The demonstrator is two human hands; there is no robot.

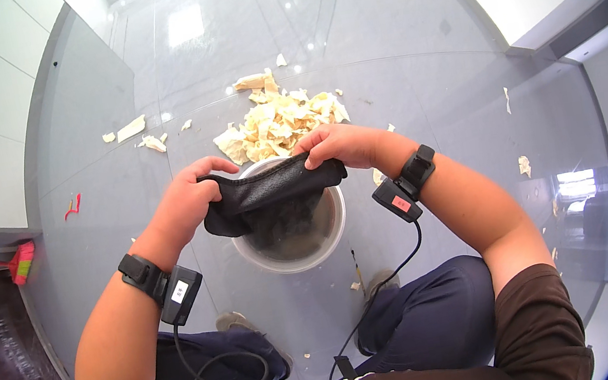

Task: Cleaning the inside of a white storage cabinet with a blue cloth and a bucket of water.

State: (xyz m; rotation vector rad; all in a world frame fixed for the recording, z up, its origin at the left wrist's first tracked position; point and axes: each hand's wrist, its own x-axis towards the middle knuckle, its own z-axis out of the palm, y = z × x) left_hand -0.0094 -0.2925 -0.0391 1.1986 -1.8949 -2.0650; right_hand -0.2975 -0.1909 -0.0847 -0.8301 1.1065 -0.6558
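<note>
A dark cloth (274, 185) is stretched between my two hands above a round pale bucket (341, 223). My left hand (193, 195) pinches the cloth's left end between thumb and fingers. At the upper right edge, my right hand (333, 147) grips the cloth. Its lower folds hang into the bucket's mouth and hide part of the inside. Murky greyish water (294, 244) appears to be in the bucket, which stands on the floor between my feet.
A heap of torn cream-coloured scraps (284, 119) lies just beyond the bucket. Loose scraps (131, 128) and a red strip (73, 206) are scattered on the glossy grey floor (234, 41). A red broom (23, 262) is at the left wall. Cables hang from both wrist devices (181, 294).
</note>
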